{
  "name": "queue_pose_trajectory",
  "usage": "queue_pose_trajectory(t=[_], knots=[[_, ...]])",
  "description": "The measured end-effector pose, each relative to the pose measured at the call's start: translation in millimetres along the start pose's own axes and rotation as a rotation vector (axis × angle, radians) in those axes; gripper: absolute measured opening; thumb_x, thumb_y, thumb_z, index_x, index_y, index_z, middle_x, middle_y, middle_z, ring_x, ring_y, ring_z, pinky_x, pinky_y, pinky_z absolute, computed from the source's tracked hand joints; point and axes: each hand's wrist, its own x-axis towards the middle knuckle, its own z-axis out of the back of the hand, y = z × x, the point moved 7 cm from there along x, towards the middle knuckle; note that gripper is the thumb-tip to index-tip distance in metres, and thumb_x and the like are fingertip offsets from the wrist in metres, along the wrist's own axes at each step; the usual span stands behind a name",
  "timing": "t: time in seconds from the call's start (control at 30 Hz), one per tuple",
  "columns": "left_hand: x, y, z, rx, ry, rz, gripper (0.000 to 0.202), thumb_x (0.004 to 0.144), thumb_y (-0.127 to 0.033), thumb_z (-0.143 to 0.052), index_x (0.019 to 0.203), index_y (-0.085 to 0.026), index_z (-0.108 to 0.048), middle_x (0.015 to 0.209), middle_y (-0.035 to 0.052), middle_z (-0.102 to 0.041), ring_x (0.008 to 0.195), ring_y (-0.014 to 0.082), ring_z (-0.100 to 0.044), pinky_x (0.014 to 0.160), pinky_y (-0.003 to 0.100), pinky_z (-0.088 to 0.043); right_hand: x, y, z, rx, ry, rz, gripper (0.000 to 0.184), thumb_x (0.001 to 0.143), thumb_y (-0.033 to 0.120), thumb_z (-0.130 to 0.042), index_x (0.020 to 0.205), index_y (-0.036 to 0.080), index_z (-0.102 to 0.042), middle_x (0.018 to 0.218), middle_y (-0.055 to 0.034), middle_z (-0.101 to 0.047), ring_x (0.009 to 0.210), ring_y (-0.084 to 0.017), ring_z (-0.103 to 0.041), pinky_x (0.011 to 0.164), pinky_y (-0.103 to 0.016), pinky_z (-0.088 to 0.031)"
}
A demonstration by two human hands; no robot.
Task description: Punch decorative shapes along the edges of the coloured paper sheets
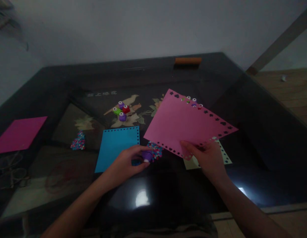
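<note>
Pinching the purple punch (146, 155) in our left hand (127, 161), we grasp the pink sheet (181, 120) with our right hand (211, 160), to the punch's right, its hole-lined near edge lying closest to that punch.

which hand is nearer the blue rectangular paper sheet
Left. The left hand covers the lower right of the blue sheet; the right hand is farther right, holding a pink paper sheet with punched edges.
</note>
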Motion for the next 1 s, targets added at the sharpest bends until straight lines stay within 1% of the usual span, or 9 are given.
queue_pose_trajectory(t=[0.13,0.3,0.43,0.63,0.73,0.9,1.0], knots=[[-1.5,-4.3,6.2,0.037,0.018,-0.025,0.04,0.078,-0.021,-0.058,0.117,-0.022,-0.058,0.118,0.0064,-0.061,0.107,0.0211,-0.059,0.089,0.035,-0.053,0.7,0.1,0.7,-0.03,0.003,0.006,0.019,0.073,0.033,-0.07,0.06,0.019,-0.068,0.058,0.0,-0.069,0.055,-0.015,-0.063,0.053,-0.026,-0.048],[-2.9,-6.6,8.7,0.083,0.045,-0.033,0.045,0.075,-0.014,-0.054,0.119,-0.022,-0.058,0.12,0.0065,-0.06,0.11,0.0217,-0.057,0.087,0.035,-0.053,1.0,-1.7,0.1,0.004,0.018,0.01,0.015,0.072,0.033,-0.07,0.069,0.019,-0.071,0.065,-0.0018,-0.071,0.059,-0.016,-0.065,0.057,-0.027,-0.05],[-4.2,-6.6,9.9,0.107,0.051,-0.031,0.049,0.074,-0.011,-0.052,0.121,-0.024,-0.057,0.121,0.0059,-0.06,0.111,0.0219,-0.056,0.087,0.034,-0.053,0.3,-1.3,-0.2,0.014,0.031,-0.011,0.019,0.072,0.034,-0.07,0.062,0.019,-0.069,0.057,-0.001,-0.068,0.052,-0.015,-0.062,0.052,-0.027,-0.048],[-3.9,-4.2,12.9,0.091,0.018,-0.042,0.05,0.074,-0.011,-0.053,0.121,-0.025,-0.056,0.12,0.0055,-0.061,0.111,0.0221,-0.057,0.087,0.034,-0.052,0.6,1.5,0.9,0.009,0.046,-0.029,0.019,0.073,0.033,-0.069,0.06,0.019,-0.069,0.056,0.0003,-0.067,0.052,-0.015,-0.061,0.053,-0.027,-0.047],[-2.1,-2.3,13.9,0.055,-0.003,-0.052,0.048,0.074,-0.012,-0.054,0.121,-0.024,-0.056,0.121,0.0059,-0.06,0.111,0.022,-0.056,0.088,0.034,-0.051,2.0,-0.4,3.5,0.005,0.01,0.005,0.017,0.075,0.032,-0.066,0.063,0.021,-0.07,0.06,0.0005,-0.069,0.058,-0.017,-0.063,0.057,-0.029,-0.048],[-0.4,0.1,15.0,-0.002,-0.019,-0.043,0.042,0.078,-0.016,-0.055,0.119,-0.022,-0.056,0.12,0.0065,-0.061,0.11,0.0216,-0.057,0.091,0.033,-0.05,3.6,-10.4,5.1,0.058,-0.023,-0.005,0.02,0.081,0.037,-0.06,0.08,0.023,-0.073,0.078,-0.0016,-0.074,0.074,-0.019,-0.067,0.068,-0.032,-0.05],[0.0,-0.7,15.6,-0.034,-0.02,-0.042,0.038,0.08,-0.019,-0.056,0.118,-0.022,-0.057,0.12,0.006,-0.061,0.108,0.0217,-0.058,0.09,0.033,-0.05,4.6,-10.6,6.8,0.063,-0.05,-0.002,0.019,0.08,0.037,-0.061,0.079,0.021,-0.072,0.079,-0.0027,-0.074,0.074,-0.019,-0.067,0.069,-0.032,-0.05]])
